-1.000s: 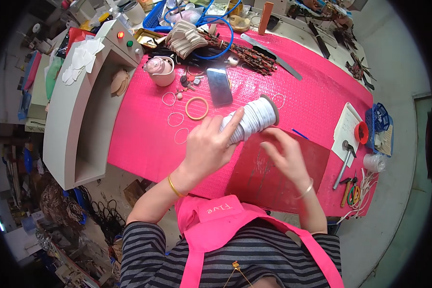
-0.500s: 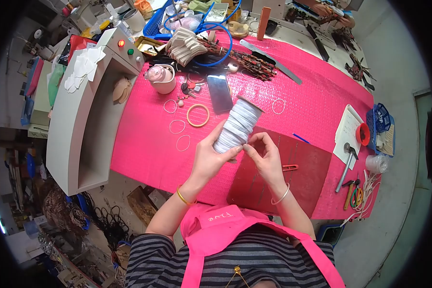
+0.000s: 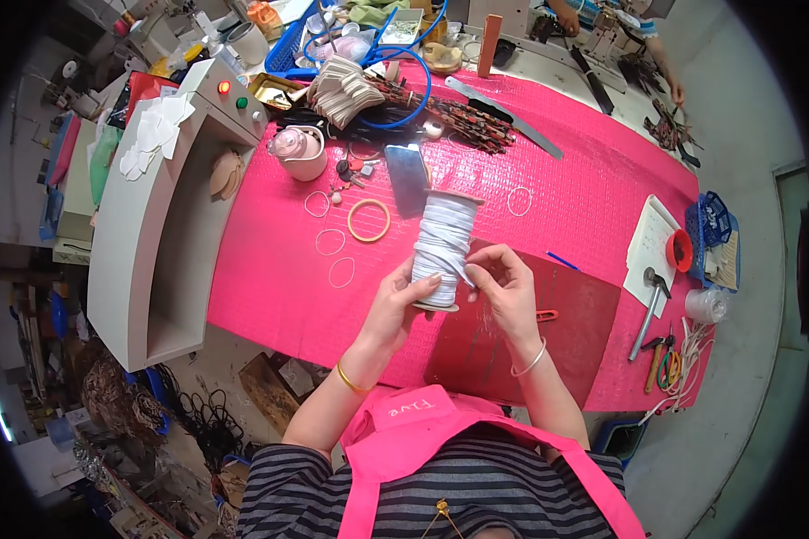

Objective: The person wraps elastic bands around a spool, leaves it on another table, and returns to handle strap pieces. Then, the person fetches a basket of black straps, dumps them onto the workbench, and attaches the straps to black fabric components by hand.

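Note:
A spool of white cord (image 3: 444,242), wound thick between two flat end discs, stands nearly upright above the pink table cover. My left hand (image 3: 395,304) grips its lower part, thumb laid across the windings. At the spool's right side, my right hand (image 3: 505,286) pinches a short end of the white cord between thumb and forefinger. Beneath the hands is a dark red mat (image 3: 548,350) with a small red-handled tool (image 3: 546,315) on it. Just behind the spool lies a phone (image 3: 406,180).
Left of the spool are a tan ring (image 3: 368,220), thin white loops (image 3: 330,242), keys and a white cup (image 3: 300,154). A long blade (image 3: 512,121) and bundled strips lie at the back. At right are a hammer (image 3: 649,310) and notebook (image 3: 652,247). Another person's hand (image 3: 677,90) shows top right.
The spool has turned from a rightward tilt to nearly upright and come slightly closer to me. My left hand has shifted lower along with it. The other person's arms have moved apart.

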